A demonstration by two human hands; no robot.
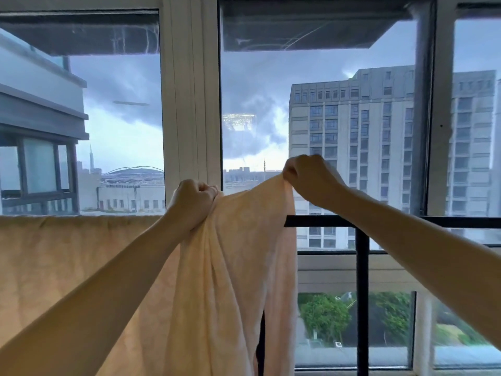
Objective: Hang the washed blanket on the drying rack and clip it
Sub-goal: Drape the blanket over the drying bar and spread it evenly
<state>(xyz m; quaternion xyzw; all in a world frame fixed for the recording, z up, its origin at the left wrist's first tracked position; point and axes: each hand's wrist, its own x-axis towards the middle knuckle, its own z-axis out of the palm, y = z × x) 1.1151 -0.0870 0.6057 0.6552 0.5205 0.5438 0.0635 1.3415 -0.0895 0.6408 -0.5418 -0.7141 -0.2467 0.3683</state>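
Window: A person stands at a high window [325,104], tower blocks and storm cloud beyond the hands.
Blanket: The pale peach blanket [230,267] hangs draped over the rail to the left of the left hand, while the rest is bunched between the two hands and falls in long folds below them.
Drying rack: The black drying rack [360,267] shows a bare top rail running off to the right, under the right forearm, and one upright post below it.
Left hand: The left hand [193,202] is closed in a fist around a gathered handful of blanket, just above rail height.
Right hand: The right hand [309,177] is closed in a pinch on the blanket's top edge, lifted higher than the left.
Key relation: The held edge runs left to right, along the rail; the bare rail lies right of and below the right hand, which is the nearer one, so spreading likely goes rightward.
Hidden: The rail under the draped cloth is covered, the blanket's lower hem is cut off, and no clips can be seen.
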